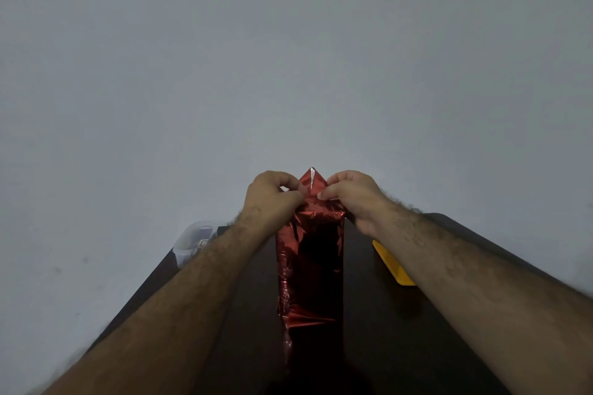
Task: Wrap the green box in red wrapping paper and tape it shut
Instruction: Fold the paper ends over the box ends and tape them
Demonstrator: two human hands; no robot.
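A pale grey wall (288,58) is filling most of the view. Below it a dark table (401,330) is stretching away from the person, and the two bare forearms are reaching out across it.

Standing lengthwise on the middle of the table is the box, which is showing only as a long shape fully covered in shiny red wrapping paper (309,266); none of its green is showing. The paper is crinkling along the near end, and at the far end it is rising to a pointed flap with a thin silver edge.

The left hand (272,194) is curling its fingers round the paper at the left of that flap, pinching it. The right hand (351,196) is pinching the paper at the right of the flap, thumb and fingertips pressed together on it.

A yellow flat object (393,266) is lying on the table right of the box, partly under the right forearm. A clear plastic container (192,242) is sitting at the table's far left corner, its contents too blurred to tell.
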